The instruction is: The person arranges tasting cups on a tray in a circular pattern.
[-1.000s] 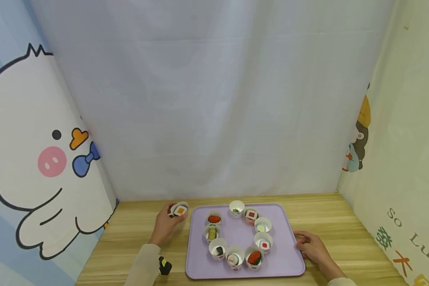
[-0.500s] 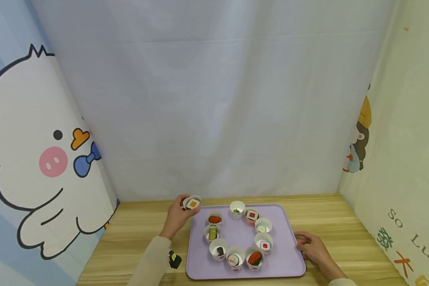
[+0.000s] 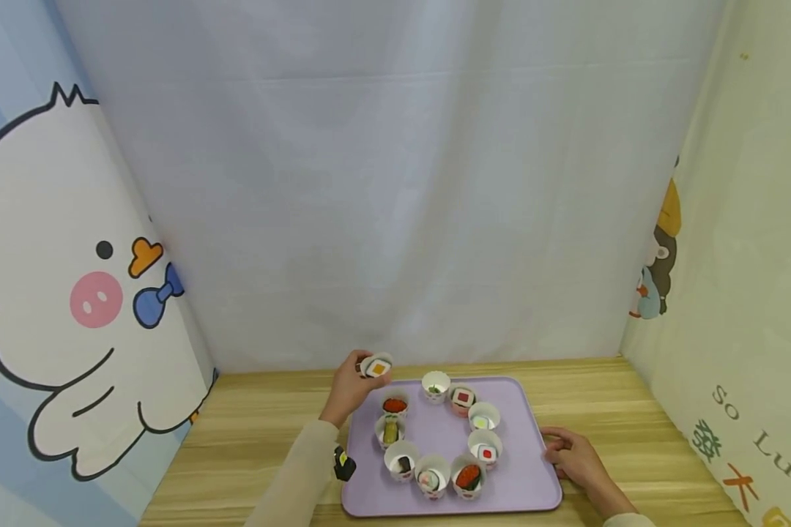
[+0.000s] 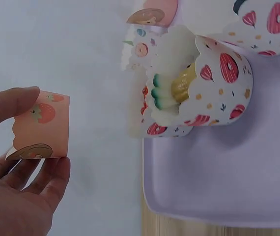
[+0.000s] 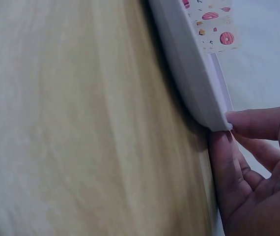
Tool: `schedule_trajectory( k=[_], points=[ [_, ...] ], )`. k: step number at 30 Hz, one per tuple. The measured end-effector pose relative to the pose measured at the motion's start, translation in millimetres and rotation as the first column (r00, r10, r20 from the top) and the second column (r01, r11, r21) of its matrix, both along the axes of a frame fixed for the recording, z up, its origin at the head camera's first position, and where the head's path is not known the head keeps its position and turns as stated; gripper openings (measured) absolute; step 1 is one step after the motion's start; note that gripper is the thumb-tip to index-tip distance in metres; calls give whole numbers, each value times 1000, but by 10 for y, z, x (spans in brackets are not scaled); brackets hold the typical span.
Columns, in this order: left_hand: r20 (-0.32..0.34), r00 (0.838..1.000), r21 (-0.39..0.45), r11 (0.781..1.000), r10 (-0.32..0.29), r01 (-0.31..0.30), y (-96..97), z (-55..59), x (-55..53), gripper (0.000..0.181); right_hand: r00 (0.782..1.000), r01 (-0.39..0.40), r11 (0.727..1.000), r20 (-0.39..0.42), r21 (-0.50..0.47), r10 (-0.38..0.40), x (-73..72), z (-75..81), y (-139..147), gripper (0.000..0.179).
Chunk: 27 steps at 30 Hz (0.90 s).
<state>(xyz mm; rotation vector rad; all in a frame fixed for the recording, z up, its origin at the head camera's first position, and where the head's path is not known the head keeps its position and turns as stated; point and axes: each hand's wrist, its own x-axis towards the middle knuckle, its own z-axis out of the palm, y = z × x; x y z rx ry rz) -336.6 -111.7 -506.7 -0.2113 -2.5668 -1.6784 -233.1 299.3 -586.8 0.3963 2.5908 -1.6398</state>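
My left hand [image 3: 349, 388] grips a paper baking cup [image 4: 45, 125], pink with strawberry prints, above the purple tray's far left corner. Inside that cup lies a white sushi piece [image 3: 379, 368] with an orange centre. On the tray [image 3: 524, 487], several more cups stand in a rough ring, each with a sushi piece or similar food model. Among them are a cup with red roe-topped sushi [image 3: 469, 476] and one with a yellow-and-green piece [image 4: 183, 83]. At the tray's right edge, my right hand [image 3: 576, 460] pinches the rim [image 5: 201, 78] between thumb and fingers.
The tray rests on a wood-grain table [image 3: 237, 439]. A pale curtain [image 3: 395, 219] hangs behind it, with printed cloths [image 3: 53, 307] at left and right. A small black device [image 3: 344, 465] sits at my left wrist.
My left hand has moved right and slightly upward with the cup, from beside the tray to over its far left corner. The right hand has stayed on the rim.
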Motion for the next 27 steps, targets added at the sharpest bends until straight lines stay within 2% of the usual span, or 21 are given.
schedule_trajectory(
  k=[8, 13, 27],
  points=[
    [-15, 1000, -50, 998, -22, 22, 198, 17, -87, 62, 1000, 11, 1000, 18, 0, -11, 0, 5, -2, 51],
    [-37, 999, -75, 997, -35, 32, 284, -20, -146, 56, 1000, 9, 1000, 6, -11, -9, 10, 0, -8, 50],
    [4, 998, -67, 996, -63, 63, 466, -159, -308, 53, 1000, 17, 1000, -4, -18, -17, -10, -38, 4, 50]
  ],
)
